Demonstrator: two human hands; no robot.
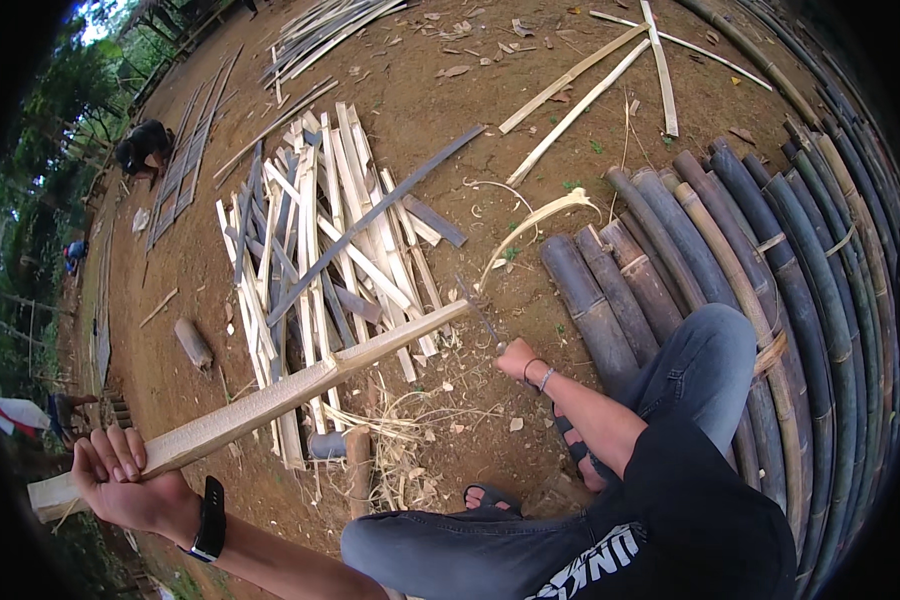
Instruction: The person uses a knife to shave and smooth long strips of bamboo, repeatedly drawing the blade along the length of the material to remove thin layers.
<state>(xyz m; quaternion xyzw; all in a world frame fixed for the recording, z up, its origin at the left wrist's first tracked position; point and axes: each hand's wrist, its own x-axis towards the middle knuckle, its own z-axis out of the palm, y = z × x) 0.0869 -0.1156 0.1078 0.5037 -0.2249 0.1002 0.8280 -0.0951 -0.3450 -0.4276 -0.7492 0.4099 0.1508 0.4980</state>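
Note:
My left hand (130,475), with a black watch at its wrist, is closed around the near end of a long pale split bamboo slat (270,398). The slat slants up to the right, passing above a short wooden post (358,470). Its far end comes close to a thin dark blade, which looks like a knife (485,318). My right hand (515,360) grips this knife by the handle, mostly hidden in the fist. Whether blade and slat touch, I cannot tell. A curled bamboo shaving (540,215) lies beyond the blade.
A pile of split bamboo strips (370,230) covers the ground ahead. Whole bamboo poles (690,235) are stacked along my right side. Shavings (410,440) lie around the post. A short bamboo piece (192,343) is at left. Another person (145,148) crouches by a bamboo frame (185,175).

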